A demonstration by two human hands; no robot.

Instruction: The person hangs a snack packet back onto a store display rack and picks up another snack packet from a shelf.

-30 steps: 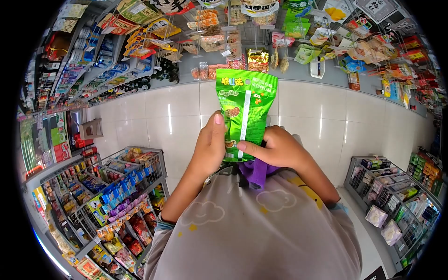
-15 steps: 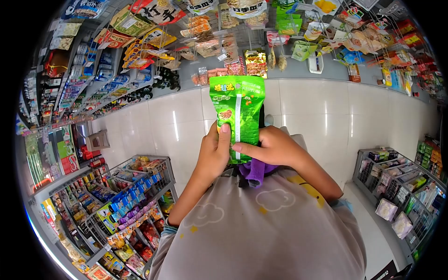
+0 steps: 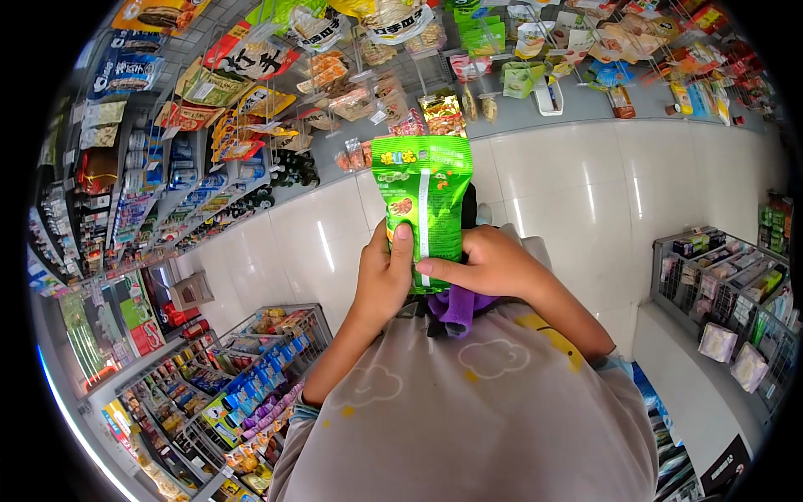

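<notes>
A shiny green snack packet (image 3: 443, 201) is held upright in front of my body, its printed back with a pale vertical seam facing me. My left hand (image 3: 385, 272) grips its lower left side, thumb on the front. From the right, my right hand (image 3: 485, 261) holds the lower right part, its thumb pointing left across the packet. The fingers behind the packet are hidden. Just below hangs a purple cloth item (image 3: 456, 311) against my grey shirt (image 3: 468, 410).
Shelves with hanging snack bags (image 3: 251, 58) curve across the top and left. A wire rack of packets (image 3: 251, 368) stands at lower left, another wire rack (image 3: 728, 284) at right. Pale floor tiles (image 3: 569, 184) lie between. A small white tray (image 3: 549, 97) sits on the bottom shelf.
The packet first shifted slightly left and became more upright, with both hands still on it. The surrounding shelves and racks have rotated in view as the camera turned.
</notes>
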